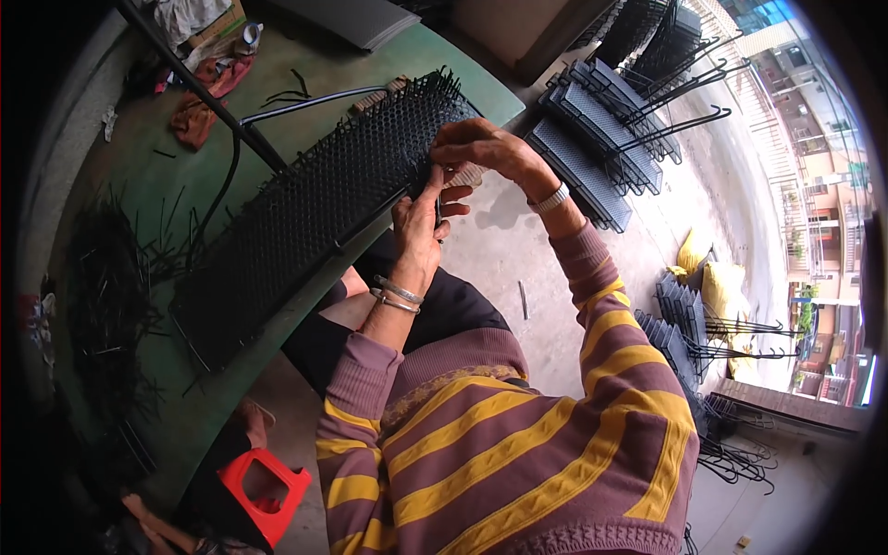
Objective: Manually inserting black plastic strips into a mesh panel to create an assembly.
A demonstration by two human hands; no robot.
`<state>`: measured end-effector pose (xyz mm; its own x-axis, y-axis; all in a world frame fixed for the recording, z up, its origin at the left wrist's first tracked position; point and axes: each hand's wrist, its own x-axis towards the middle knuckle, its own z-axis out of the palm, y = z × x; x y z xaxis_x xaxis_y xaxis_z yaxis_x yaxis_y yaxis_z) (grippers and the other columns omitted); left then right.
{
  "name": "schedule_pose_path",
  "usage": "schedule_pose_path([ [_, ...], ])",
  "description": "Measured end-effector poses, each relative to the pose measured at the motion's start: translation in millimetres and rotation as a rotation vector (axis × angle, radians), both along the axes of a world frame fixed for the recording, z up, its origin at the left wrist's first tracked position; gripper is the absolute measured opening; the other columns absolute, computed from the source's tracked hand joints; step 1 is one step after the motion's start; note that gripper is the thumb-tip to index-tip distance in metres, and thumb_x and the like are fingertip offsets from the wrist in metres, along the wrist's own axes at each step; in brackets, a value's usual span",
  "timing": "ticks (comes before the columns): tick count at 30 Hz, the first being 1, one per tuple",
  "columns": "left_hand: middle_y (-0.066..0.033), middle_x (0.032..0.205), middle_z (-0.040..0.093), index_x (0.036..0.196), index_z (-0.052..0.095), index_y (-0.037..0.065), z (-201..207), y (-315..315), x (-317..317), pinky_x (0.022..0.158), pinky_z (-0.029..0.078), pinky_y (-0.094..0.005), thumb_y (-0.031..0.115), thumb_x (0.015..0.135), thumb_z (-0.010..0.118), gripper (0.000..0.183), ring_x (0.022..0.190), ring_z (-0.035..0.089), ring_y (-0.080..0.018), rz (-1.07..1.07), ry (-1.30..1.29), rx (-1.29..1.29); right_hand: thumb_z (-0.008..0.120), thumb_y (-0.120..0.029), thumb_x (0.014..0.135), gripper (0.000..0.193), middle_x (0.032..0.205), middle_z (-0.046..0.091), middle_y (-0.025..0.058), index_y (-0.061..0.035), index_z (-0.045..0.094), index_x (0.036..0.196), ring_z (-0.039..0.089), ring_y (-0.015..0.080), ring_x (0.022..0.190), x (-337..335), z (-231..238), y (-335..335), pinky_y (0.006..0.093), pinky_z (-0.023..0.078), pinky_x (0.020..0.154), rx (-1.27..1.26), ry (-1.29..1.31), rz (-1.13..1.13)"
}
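A long black mesh panel point(305, 213) lies slantwise along the edge of a green table point(305, 28), with short black strip ends bristling from its far edge and right end. Both hands are at the panel's right end. My left hand point(421, 227), with bracelets on the wrist, is closed, its fingers curled beside the panel's near edge around something dark and narrow that I cannot make out. Just above and to the right, my right hand point(490, 150), with a pale band on its wrist, is bent over the panel's corner. Its fingertips are pinched together; what they hold is hidden.
A pile of black strips point(106, 287) lies on the table's left. A dark pole point(208, 102) and bent metal rod point(305, 104) cross behind the panel. Finished-looking black mesh racks with hooks point(592, 139) stand on the floor at right. A red stool point(264, 495) stands below, near another person's hand point(148, 518).
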<state>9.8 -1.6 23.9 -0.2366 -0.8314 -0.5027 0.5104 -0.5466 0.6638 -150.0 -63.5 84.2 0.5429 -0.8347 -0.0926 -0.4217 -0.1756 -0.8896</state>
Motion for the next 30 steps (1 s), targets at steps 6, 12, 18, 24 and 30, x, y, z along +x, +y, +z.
schedule_pose_path([
  [6,-0.0074,0.080,0.070,0.094,0.063,0.009,-5,1,-3,0.039,0.026,-0.0194,0.033,0.087,0.068,0.026,0.061,0.066,-0.0128,0.048,-0.002,-0.075,0.055,-0.012,0.091,0.025,0.125,0.053,0.0103,-0.0134,0.071,0.110,0.054,0.0224,0.114,3,17,5,0.0301,0.045,0.093,0.130,0.016,-0.145],
  [12,-0.0083,0.079,0.070,0.092,0.063,0.007,0,-1,-6,0.039,0.026,-0.0189,0.032,0.087,0.068,0.026,0.059,0.064,-0.0119,0.066,0.036,-0.030,0.050,-0.013,0.094,0.028,0.125,0.054,0.0100,-0.0152,0.069,0.114,0.054,0.0215,0.114,-16,-5,-2,0.0295,0.045,0.093,-0.122,-0.172,0.067],
  [18,-0.0089,0.081,0.071,0.093,0.063,0.009,-1,-6,-2,0.039,0.025,-0.0181,0.035,0.087,0.068,0.027,0.060,0.065,-0.0119,-0.014,-0.002,-0.036,0.048,-0.013,0.094,0.030,0.128,0.053,0.0078,-0.0164,0.068,0.116,0.052,0.0214,0.116,-6,11,4,0.0291,0.046,0.092,-0.035,-0.025,-0.017],
  [24,-0.0082,0.089,0.071,0.101,0.063,0.009,-7,-4,-3,0.041,0.025,-0.0192,0.033,0.088,0.067,0.027,0.074,0.069,-0.0152,0.062,0.115,-0.001,0.052,-0.015,0.094,0.022,0.107,0.063,0.0091,-0.0037,0.067,0.106,0.062,0.0194,0.098,-8,16,-14,0.0273,0.051,0.083,0.000,-0.040,-0.053],
  [30,-0.0084,0.099,0.071,0.096,0.064,0.011,-19,-9,0,0.043,0.028,-0.0204,0.029,0.089,0.065,0.019,0.082,0.069,-0.0166,0.085,0.095,0.046,0.057,-0.009,0.091,0.014,0.075,0.068,0.0082,0.0043,0.061,0.090,0.068,0.0153,0.069,5,4,-47,0.0240,0.053,0.063,-0.260,-0.275,-0.489],
])
